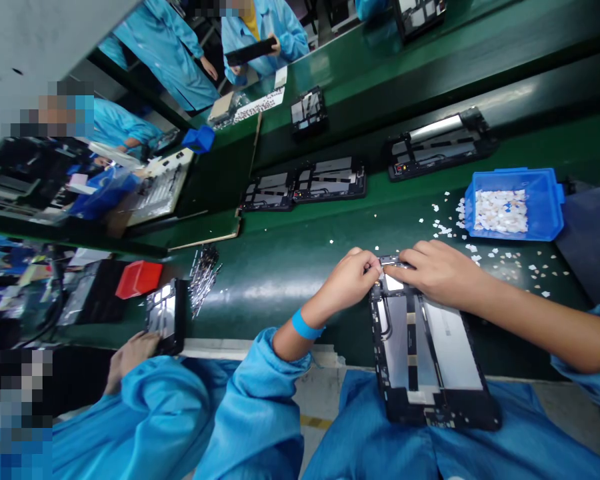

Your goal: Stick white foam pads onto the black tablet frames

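An opened tablet (400,347) with its inner parts bare lies tilted in front of me, its near end over my lap and its far end at the bench edge. My left hand (353,277) is closed in a pinch at the tablet's far left corner. Whatever sits between those fingertips is too small to make out. My right hand (437,270) grips the tablet's far edge, one finger pressing on the inner face close to the left fingertips. The fingers hide part of that edge.
A blue bin (545,207) of small white pieces stands at the right, with loose white pieces (445,230) scattered beside it. More opened tablets (330,179) lie farther back. At left are a pile of thin metal strips (203,277), a red bin (139,279) and a co-worker's hand (133,357) on another device.
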`<act>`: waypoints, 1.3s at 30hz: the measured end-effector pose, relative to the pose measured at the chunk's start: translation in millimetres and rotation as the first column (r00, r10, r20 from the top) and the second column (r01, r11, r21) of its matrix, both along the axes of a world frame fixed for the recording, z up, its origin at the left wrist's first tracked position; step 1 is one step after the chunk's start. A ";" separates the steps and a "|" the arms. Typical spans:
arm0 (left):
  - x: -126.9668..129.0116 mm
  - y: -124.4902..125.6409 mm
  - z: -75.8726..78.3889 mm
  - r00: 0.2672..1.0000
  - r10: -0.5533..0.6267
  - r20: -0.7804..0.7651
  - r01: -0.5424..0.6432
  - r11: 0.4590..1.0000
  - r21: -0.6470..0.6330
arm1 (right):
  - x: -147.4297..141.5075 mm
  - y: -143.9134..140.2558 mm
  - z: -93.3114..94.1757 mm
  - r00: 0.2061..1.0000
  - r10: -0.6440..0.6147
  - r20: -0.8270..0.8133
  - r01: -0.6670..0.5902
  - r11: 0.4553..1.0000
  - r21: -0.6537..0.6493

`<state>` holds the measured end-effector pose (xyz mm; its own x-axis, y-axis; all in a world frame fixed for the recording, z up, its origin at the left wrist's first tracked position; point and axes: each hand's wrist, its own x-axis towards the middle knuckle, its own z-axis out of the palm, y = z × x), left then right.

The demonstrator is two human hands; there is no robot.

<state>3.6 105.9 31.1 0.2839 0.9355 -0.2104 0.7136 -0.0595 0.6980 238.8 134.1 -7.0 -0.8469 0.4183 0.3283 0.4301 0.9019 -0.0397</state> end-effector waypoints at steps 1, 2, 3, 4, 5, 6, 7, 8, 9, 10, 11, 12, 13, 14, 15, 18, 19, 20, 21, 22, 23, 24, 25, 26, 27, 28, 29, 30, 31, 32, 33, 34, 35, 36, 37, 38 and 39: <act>0.0 -0.1 -0.7 1.000 0.006 -0.003 -0.006 1.000 0.003 | 0.0 0.0 -0.2 1.000 0.000 -0.001 0.000 1.000 0.002; 0.1 -0.3 -1.6 1.000 0.012 -0.004 -0.012 1.000 0.007 | 0.0 0.0 -0.3 1.000 0.000 -0.002 0.000 1.000 0.003; 0.1 -0.6 -2.6 1.000 0.017 -0.004 -0.017 1.000 0.010 | 0.0 -0.1 -0.2 1.000 0.000 -0.003 0.000 1.000 0.005; 0.2 -0.9 -3.6 1.000 0.022 -0.003 -0.022 1.000 0.015 | 0.0 -0.2 -0.1 1.000 0.001 -0.003 -0.001 1.000 0.006; 0.1 -1.2 -4.6 1.000 0.023 0.000 -0.023 1.000 0.019 | 0.0 -0.4 0.0 1.000 0.001 -0.003 -0.001 1.000 0.006; 0.1 -1.5 -5.5 1.000 0.023 0.003 -0.023 0.999 0.024 | 0.0 -0.5 0.0 1.000 0.001 -0.002 -0.001 1.000 0.006; 0.0 -1.8 -6.5 1.000 0.022 0.006 -0.022 0.999 0.031 | 0.0 -0.5 0.0 1.000 0.001 0.001 -0.001 1.000 0.006; -0.1 -2.3 -7.4 1.000 0.019 0.009 -0.020 0.999 0.039 | 0.1 -0.5 -0.1 1.000 0.000 0.004 0.000 1.000 0.008; -0.1 -3.0 -8.4 1.000 0.018 0.009 -0.018 0.999 0.050 | 0.1 -0.5 -0.4 1.000 0.000 0.007 0.000 1.000 0.010; 0.1 -4.1 -9.5 1.000 0.017 0.009 -0.017 0.998 0.064 | 0.2 -0.5 -0.6 1.000 0.000 0.010 0.000 1.000 0.012; 0.5 -5.5 -10.6 1.000 0.018 0.008 -0.018 0.996 0.083 | 0.2 -0.4 -0.9 1.000 0.000 0.012 -0.001 1.000 0.013; 1.2 -7.5 -11.9 1.000 0.020 0.006 -0.021 0.994 0.107 | 0.2 -0.4 -1.0 1.000 0.000 0.011 0.000 1.000 0.014; 2.2 -9.8 -13.2 1.000 0.026 0.002 -0.026 0.990 0.135 | 0.2 -0.3 -1.1 1.000 0.000 0.008 0.000 1.000 0.015; 3.5 -12.4 -14.8 0.999 0.037 -0.004 -0.036 0.986 0.165 | 0.2 -0.4 -1.2 1.000 -0.001 0.005 0.001 1.000 0.015; 5.0 -15.0 -16.6 0.999 0.051 -0.009 -0.048 0.980 0.193 | 0.2 -0.5 -1.1 1.000 -0.001 0.001 0.001 1.000 0.015; 9.4 -20.9 -24.5 0.992 0.127 0.012 -0.127 0.963 0.236 | 0.5 -0.8 -1.2 1.000 0.001 -0.007 -0.001 1.000 0.017; 10.6 -21.4 -28.2 0.984 0.175 0.041 -0.180 0.957 0.226 | 0.7 -0.8 -1.3 1.000 0.002 -0.008 -0.002 1.000 0.017; 11.6 -21.1 -32.3 0.970 0.229 0.082 -0.241 0.950 0.197 | 0.8 -0.8 -1.6 1.000 0.003 -0.008 -0.003 1.000 0.017; 12.6 -19.9 -36.6 0.950 0.286 0.128 -0.303 0.941 0.150 | 0.9 -0.6 -1.9 1.000 0.004 -0.009 -0.004 1.000 0.017; 13.6 -18.2 -41.0 0.925 0.339 0.174 -0.358 0.929 0.091 | 1.0 -0.4 -2.2 1.000 0.007 -0.009 -0.007 1.000 0.018; 14.6 -16.2 -45.0 0.900 0.382 0.212 -0.397 0.917 0.032 | 1.0 -0.1 -2.5 1.000 0.010 -0.009 -0.010 1.000 0.019; 15.6 -14.2 -48.4 0.880 0.409 0.241 -0.417 0.909 -0.018 | 1.0 0.2 -2.7 1.000 0.013 -0.009 -0.013 1.000 0.019; 16.7 -12.6 -51.0 0.867 0.427 0.259 -0.429 0.902 -0.049 | 1.1 0.5 -2.7 1.000 0.015 -0.010 -0.015 1.000 0.019; 17.6 -11.5 -52.6 0.859 0.437 0.266 -0.438 0.897 -0.060 | 1.3 0.5 -2.5 1.000 0.017 -0.011 -0.017 1.000 0.019; 18.3 -11.3 -53.2 0.858 0.441 0.263 -0.443 0.895 -0.055 | 1.7 0.4 -2.1 1.000 0.017 -0.012 -0.017 1.000 0.017; 18.8 -11.9 -52.9 0.862 0.438 0.253 -0.443 0.896 -0.040 | 2.1 0.0 -1.6 1.000 0.015 -0.012 -0.015 1.000 0.015; 18.9 -13.3 -51.6 0.870 0.430 0.240 -0.440 0.898 -0.014 | 2.5 -0.6 -1.1 1.000 0.013 -0.010 -0.013 1.000 0.014; 18.6 -15.1 -49.7 0.882 0.416 0.221 -0.431 0.902 0.021 | 2.9 -1.4 -0.8 1.000 0.012 -0.005 -0.011 1.000 0.013; 18.1 -17.0 -47.4 0.897 0.396 0.199 -0.414 0.909 0.056 | 3.0 -2.1 -0.5 1.000 0.009 0.000 -0.009 1.000 0.013; 17.4 -18.6 -44.8 0.913 0.369 0.174 -0.387 0.919 0.082 | 2.7 -2.7 -0.5 1.000 0.006 0.006 -0.006 1.000 0.013; 16.6 -19.4 -42.2 0.928 0.341 0.149 -0.357 0.929 0.098 | 1.9 -3.0 -0.6 1.000 0.003 0.009 -0.003 1.000 0.013; 15.9 -19.3 -39.7 0.940 0.315 0.130 -0.329 0.939 0.100 | 0.6 -2.9 -0.7 1.000 0.000 0.011 0.000 1.000 0.014; 15.1 -18.3 -37.4 0.949 0.293 0.117 -0.303 0.949 0.085 | -1.1 -2.3 -0.7 1.000 -0.003 0.014 0.003 1.000 0.014; 14.2 -16.7 -35.2 0.955 0.275 0.110 -0.282 0.957 0.061 | -2.6 -1.5 -0.3 1.000 -0.006 0.015 0.006 1.000 0.012; 13.1 -15.2 -33.1 0.960 0.260 0.106 -0.266 0.963 0.043 | -3.4 -0.8 0.6 1.000 -0.007 0.014 0.007 1.000 0.008; 11.5 -14.7 -31.0 0.963 0.249 0.103 -0.255 0.966 0.041 | -2.9 -0.7 1.9 1.000 -0.006 0.006 0.006 1.000 0.000; 9.1 -16.3 -29.1 0.965 0.244 0.100 -0.250 0.967 0.054 | -0.3 -2.0 3.5 1.000 -0.016 -0.013 0.016 1.000 -0.014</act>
